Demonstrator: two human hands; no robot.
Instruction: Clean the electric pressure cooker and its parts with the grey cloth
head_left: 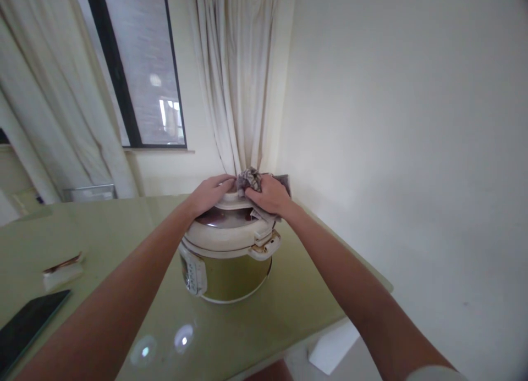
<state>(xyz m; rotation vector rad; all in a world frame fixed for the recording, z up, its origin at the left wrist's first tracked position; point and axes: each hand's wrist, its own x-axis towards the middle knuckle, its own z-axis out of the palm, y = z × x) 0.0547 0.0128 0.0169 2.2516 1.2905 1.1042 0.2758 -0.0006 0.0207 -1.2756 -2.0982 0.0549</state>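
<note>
A round electric pressure cooker with a white lid and a greenish, shiny body stands on the glossy green table. Its control panel faces left and front. My left hand rests on the lid's top left side, fingers stretched toward the raised handle. On the right side of that handle, my right hand is closed around a crumpled grey-brown cloth. Part of the cloth hangs down below my right hand over the lid.
The table meets a plain wall on the right. A dark flat tablet-like object lies at the left front, with a small white packet behind it. Curtains hang behind the table beside a window.
</note>
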